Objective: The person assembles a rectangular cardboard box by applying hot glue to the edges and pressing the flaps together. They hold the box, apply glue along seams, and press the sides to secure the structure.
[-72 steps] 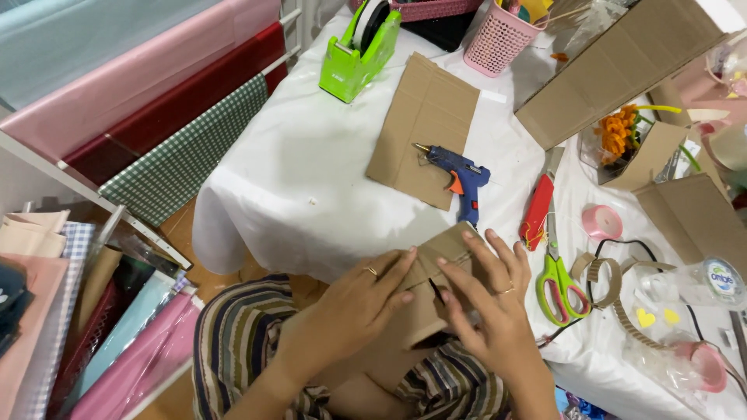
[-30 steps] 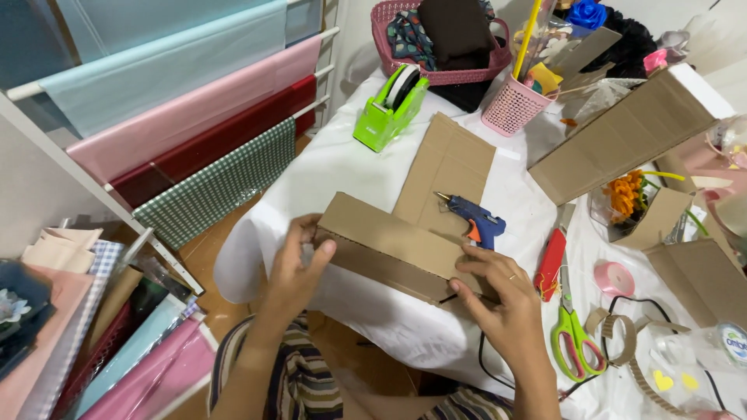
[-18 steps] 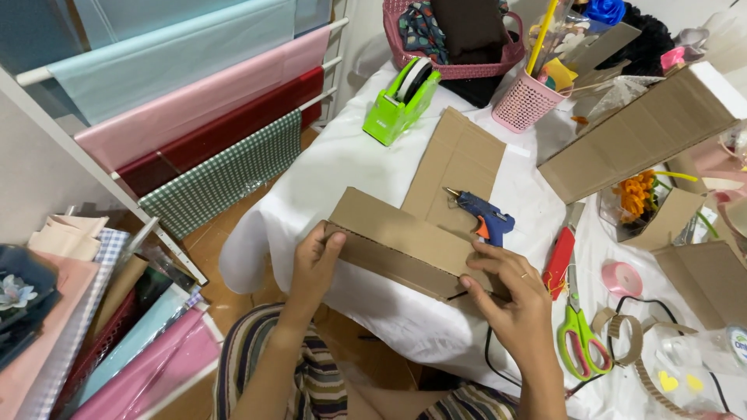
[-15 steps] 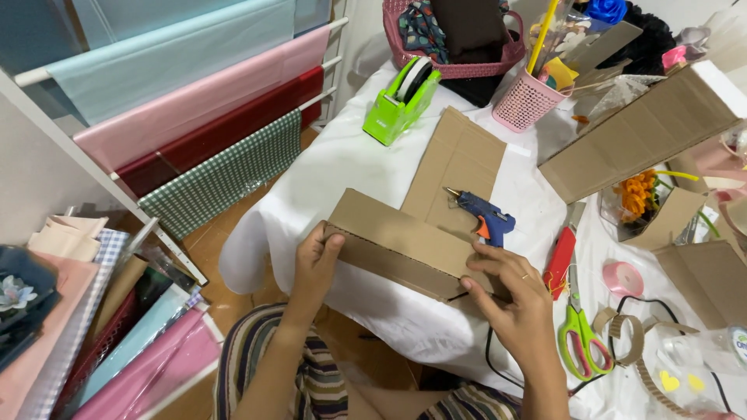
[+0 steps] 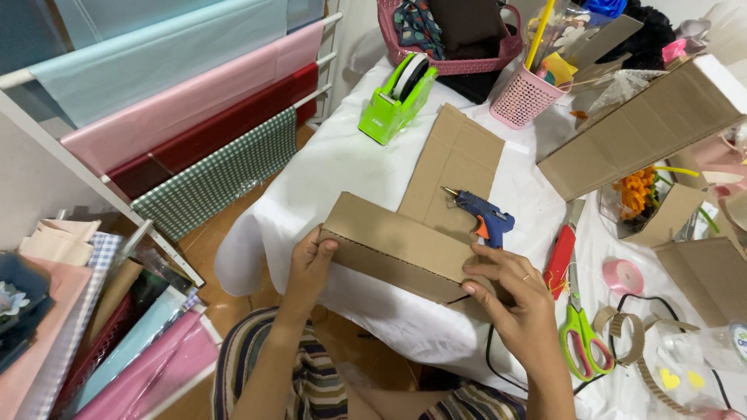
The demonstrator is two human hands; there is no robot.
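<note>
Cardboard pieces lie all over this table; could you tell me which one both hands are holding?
It is the folded cardboard strip at the near table edge, gripped by the left hand and right hand; the other pieces lie untouched on the cloth.

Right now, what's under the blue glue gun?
The blue glue gun lies on a flat cardboard sheet, which rests on the white tablecloth. What lies beneath the cloth is covered.

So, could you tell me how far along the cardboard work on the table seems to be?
Done: a flat cardboard sheet lies cut on the white tablecloth, the blue glue gun resting on it. In hand: the left hand and right hand grip the ends of a folded cardboard piece. Left: other cardboard pieces lie loose; whether glue is applied cannot be seen.
</note>
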